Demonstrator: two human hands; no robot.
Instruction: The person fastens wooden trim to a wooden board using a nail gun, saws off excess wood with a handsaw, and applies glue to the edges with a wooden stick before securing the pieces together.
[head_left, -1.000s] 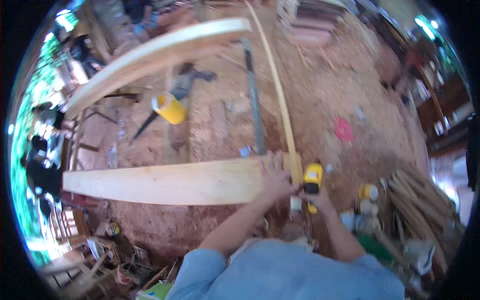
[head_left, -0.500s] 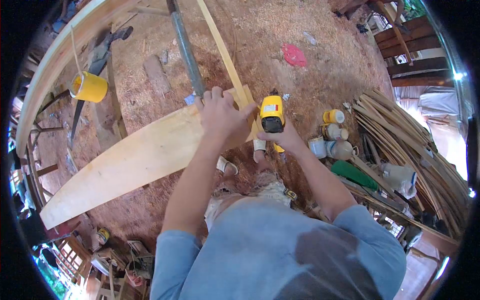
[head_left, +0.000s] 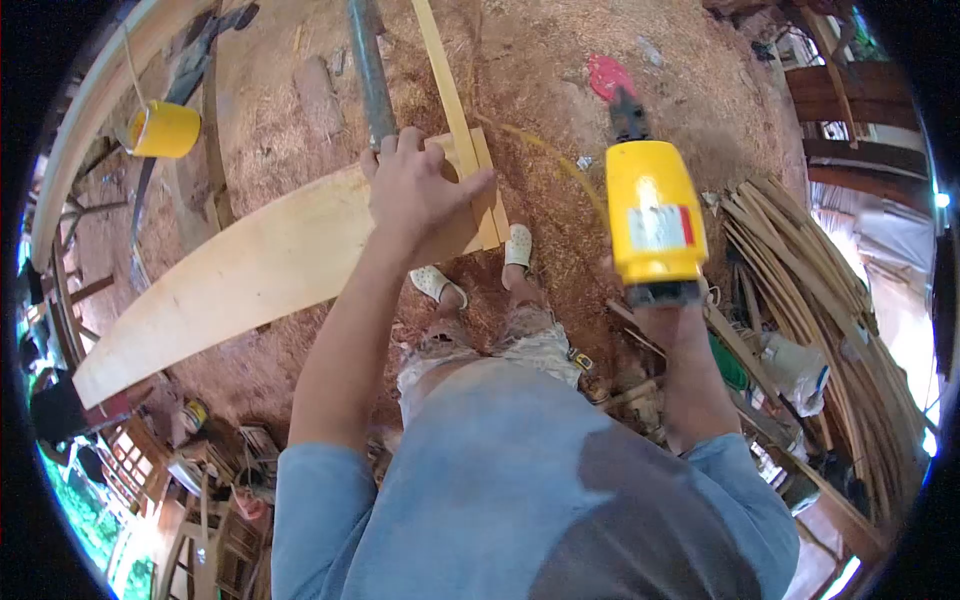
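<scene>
Yellow plastic cases the power tool [head_left: 655, 205], raised clear of the board [head_left: 255, 255], its black nose pointing away from the body; the right hand [head_left: 672, 322] seems wrapped round its handle, though the casing hides most fingers. The left hand [head_left: 415, 195] lies spread, palm down, near the board's right end, fingers at its far edge, thumb stretched toward the thin wooden strip [head_left: 445, 80] crossing that end. With only this hand bearing there, the strip could swivel if knocked, its long free length acting as a lever; whether it is fastened, I cannot tell. A tool brought down close to that thumb could injure it. The yellow hose [head_left: 550, 150] might snag on the board's right corner, and the shoes [head_left: 518, 247] near that end could be struck if the board slipped.
</scene>
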